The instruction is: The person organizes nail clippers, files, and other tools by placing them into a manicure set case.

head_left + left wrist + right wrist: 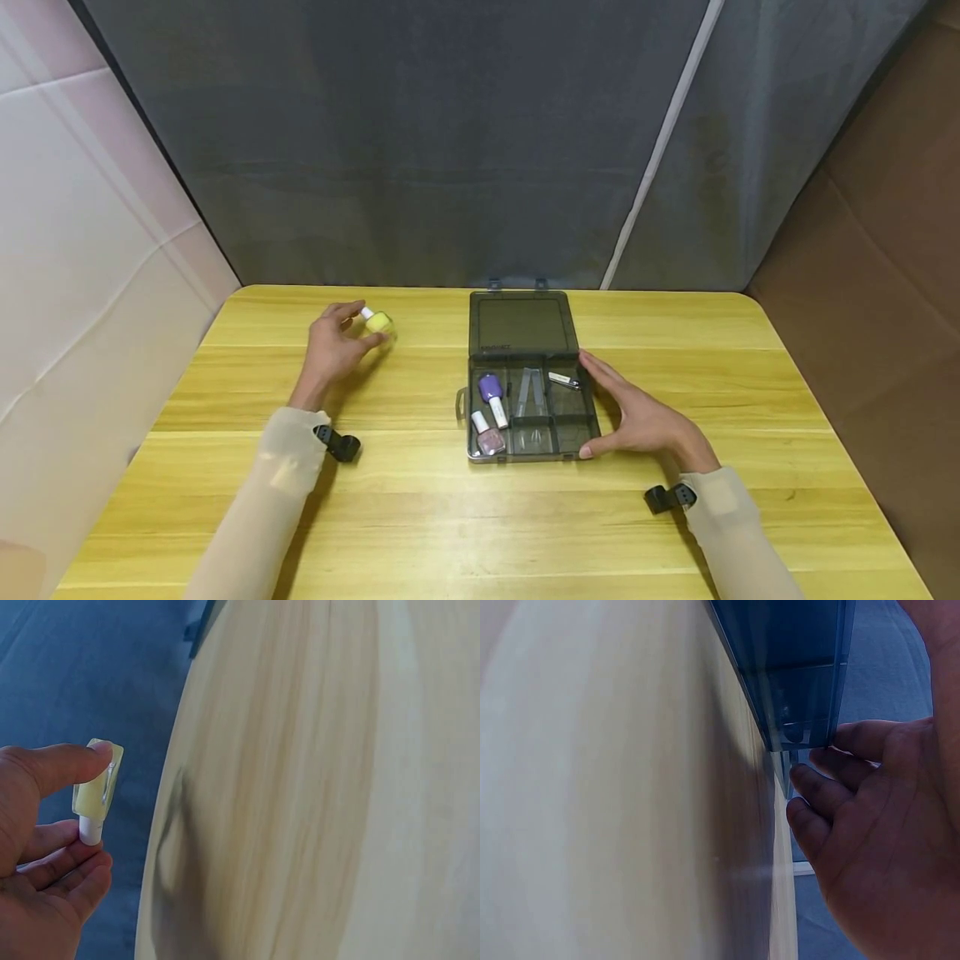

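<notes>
A small bottle of yellow nail polish [380, 322] with a white cap is pinched in my left hand [333, 350], above the far left of the table. In the left wrist view the thumb lies across the bottle [94, 791], cap pointing down. A dark see-through compartment box [513, 457] has its lid [523, 325] laid back. My right hand [641, 421] spans its right side, thumb at the near corner and fingertips at the far one; the right wrist view shows fingers touching the box [795, 667].
Inside the box's left compartment lie a purple nail polish [491, 387] and a pink nail polish [491, 442]. Two pale strips [531, 392] lie in a middle compartment, a nail clipper [564, 381] in the upper right one. Beyond the wooden table [420, 533] hangs a grey curtain [412, 150].
</notes>
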The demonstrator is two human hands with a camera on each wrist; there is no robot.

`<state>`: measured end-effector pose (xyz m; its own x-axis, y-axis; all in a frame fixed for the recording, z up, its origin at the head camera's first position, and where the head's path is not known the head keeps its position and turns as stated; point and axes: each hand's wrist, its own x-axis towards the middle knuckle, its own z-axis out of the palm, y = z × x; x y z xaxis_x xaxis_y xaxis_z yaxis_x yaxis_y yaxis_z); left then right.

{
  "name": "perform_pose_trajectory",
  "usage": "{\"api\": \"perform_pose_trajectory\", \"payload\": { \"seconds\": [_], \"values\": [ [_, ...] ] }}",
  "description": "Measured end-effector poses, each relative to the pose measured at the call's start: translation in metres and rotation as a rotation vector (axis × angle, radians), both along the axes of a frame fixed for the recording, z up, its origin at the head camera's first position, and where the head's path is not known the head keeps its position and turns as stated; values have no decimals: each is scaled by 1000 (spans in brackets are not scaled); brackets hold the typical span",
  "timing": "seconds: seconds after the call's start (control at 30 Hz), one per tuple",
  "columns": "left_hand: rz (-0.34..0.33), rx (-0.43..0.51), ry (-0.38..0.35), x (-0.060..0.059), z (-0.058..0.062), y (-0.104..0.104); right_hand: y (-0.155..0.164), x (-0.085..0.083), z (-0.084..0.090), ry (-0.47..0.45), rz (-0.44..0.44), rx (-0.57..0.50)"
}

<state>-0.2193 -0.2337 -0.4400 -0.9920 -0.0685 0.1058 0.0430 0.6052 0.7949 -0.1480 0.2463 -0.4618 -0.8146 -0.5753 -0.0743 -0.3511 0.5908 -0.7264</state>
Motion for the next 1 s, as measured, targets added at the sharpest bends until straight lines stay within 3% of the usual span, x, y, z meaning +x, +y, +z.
{"api": "perform_pose_trajectory", "payload": {
  "seconds": [1.0],
  "values": [
    [-142, 28, 145, 25, 9, 48, 0, 0, 1, 15, 4, 2]
  ]
}}
